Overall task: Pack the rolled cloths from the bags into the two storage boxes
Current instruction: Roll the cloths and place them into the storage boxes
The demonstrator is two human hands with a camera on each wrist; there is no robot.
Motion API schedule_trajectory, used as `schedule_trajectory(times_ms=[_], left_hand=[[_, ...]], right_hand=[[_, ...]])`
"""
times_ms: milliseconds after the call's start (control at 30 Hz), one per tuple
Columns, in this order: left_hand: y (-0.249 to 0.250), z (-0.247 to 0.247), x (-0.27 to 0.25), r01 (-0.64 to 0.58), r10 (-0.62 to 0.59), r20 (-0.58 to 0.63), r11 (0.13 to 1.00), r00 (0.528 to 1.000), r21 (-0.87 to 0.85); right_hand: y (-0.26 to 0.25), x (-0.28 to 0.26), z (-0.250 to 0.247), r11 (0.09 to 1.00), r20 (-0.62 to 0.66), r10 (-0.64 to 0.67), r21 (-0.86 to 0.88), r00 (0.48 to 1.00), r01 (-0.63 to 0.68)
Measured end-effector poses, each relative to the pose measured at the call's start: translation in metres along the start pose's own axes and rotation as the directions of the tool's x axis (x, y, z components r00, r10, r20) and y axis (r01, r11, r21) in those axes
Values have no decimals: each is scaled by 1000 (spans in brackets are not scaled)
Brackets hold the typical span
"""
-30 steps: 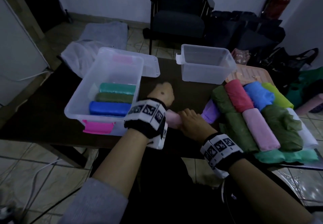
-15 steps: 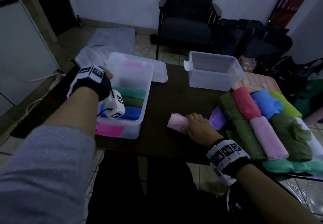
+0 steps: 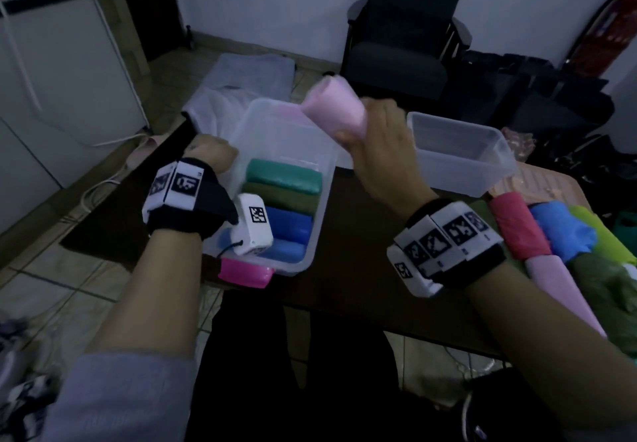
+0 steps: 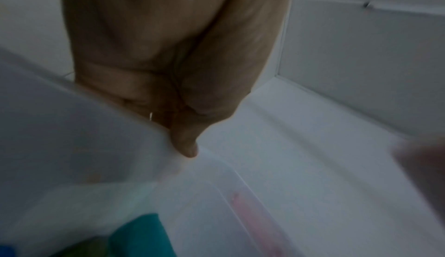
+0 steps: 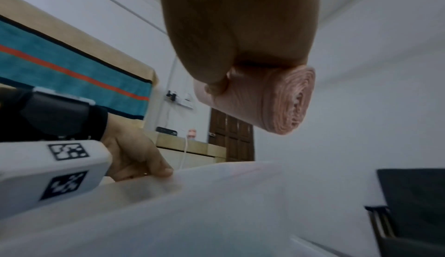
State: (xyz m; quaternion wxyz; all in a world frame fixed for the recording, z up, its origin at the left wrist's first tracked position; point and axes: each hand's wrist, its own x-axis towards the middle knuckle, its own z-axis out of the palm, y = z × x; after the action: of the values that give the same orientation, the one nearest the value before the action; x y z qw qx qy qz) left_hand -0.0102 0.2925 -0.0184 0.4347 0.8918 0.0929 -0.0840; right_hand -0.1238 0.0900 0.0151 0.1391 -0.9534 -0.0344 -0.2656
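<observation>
**Pink roll over the left box, ready to go in**

My right fingers (image 5: pixel 214 82) are wrapped round the pink roll (image 3: pixel 332 105), which I hold in the air above the far end of the left box (image 3: pixel 322 179). My left fingers (image 5: pixel 154 168) pinch that box's left rim to steady it. The box already holds a teal roll (image 3: pixel 282 176), an olive one and blue ones in a row from the near end, so I judge the free space is at the far end. To do this well I should turn the roll parallel to the others, lower it flat against the teal one and let go only once it rests, so it does not unroll.

My left wrist band hides the near blue rolls in part. The head view blurs the roll, and the right box (image 3: pixel 458 152) shows nothing I can make out inside.
</observation>
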Motion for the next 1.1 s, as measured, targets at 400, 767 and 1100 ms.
schedule_trajectory(times_ms=[400, 767, 1100], left_hand=[[-36, -11, -49, -242, 220, -132, 951, 967, -190], [-45, -5, -65, -277, 233, -230, 943, 945, -184], [-50, 1, -66, -297, 250, -240, 937, 938, -182]], right_hand=[[-59, 53, 61, 898, 338, -32, -405, 941, 176], [-54, 60, 67, 941, 361, 0, -315, 932, 122], [-64, 44, 62, 889, 361, -75, -398, 930, 226]])
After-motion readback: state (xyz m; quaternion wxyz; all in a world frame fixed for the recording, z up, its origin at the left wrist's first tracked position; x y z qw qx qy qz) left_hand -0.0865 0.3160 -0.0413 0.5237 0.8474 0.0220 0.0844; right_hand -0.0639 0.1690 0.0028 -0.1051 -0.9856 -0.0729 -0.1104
